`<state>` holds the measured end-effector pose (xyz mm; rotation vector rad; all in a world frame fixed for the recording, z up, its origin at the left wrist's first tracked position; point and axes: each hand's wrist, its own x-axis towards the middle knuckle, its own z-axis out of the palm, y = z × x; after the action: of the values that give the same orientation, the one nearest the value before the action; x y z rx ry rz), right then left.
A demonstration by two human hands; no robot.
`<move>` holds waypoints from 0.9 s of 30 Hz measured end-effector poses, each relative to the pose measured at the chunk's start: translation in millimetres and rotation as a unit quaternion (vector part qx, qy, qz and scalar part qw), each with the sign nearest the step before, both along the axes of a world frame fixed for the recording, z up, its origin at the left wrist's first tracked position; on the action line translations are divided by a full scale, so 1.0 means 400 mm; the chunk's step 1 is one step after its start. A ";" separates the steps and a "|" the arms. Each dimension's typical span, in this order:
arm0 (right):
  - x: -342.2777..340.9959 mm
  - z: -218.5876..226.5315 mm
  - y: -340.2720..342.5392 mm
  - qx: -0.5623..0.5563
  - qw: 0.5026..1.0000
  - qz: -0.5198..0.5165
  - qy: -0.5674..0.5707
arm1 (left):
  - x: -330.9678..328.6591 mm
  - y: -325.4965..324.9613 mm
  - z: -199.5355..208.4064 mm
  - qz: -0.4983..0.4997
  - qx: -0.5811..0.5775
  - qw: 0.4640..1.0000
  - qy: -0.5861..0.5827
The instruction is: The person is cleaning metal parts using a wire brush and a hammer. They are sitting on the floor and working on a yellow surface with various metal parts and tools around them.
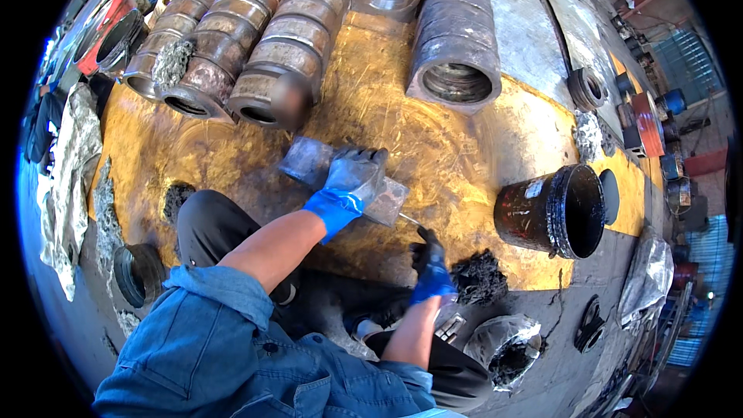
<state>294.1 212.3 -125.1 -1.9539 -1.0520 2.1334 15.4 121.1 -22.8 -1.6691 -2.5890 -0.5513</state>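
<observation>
My left hand, in a blue and dark-stained glove, is closed over the middle of a grey metal block. One end of the block sticks out on each side of the hand, just above the stained yellow floor sheet. In my right hand, also gloved, is a tool with a thin metal shaft. Its tip reaches the block's right end; its handle is hidden in the fingers. A clump of dark fibrous waste lies beside the right hand.
Rows of worn metal rings lie at the far left, and a shorter row of square-faced housings at the far middle. A black bucket stands at right. Near my right knee is a plastic bag with dark contents. One loose ring lies left.
</observation>
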 end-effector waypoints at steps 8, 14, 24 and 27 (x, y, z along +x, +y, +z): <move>-0.111 0.123 -0.100 0.078 0.996 0.009 0.043 | -0.012 -0.028 0.007 -0.003 0.009 1.000 0.014; -0.124 0.150 -0.092 0.104 0.994 0.006 0.020 | -0.018 -0.021 0.001 -0.017 0.013 1.000 0.014; -0.035 0.106 -0.041 0.080 0.997 0.009 0.013 | -0.063 -0.026 -0.120 -0.016 0.057 0.960 -0.273; -0.085 0.094 -0.085 0.172 0.983 -0.022 0.067 | -0.042 -0.012 -0.059 -0.041 0.132 0.960 -0.242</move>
<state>260.3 178.3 -87.6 -1.6375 -1.2399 1.8764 -1.5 116.2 -46.3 -1.7263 -2.5794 -1.4006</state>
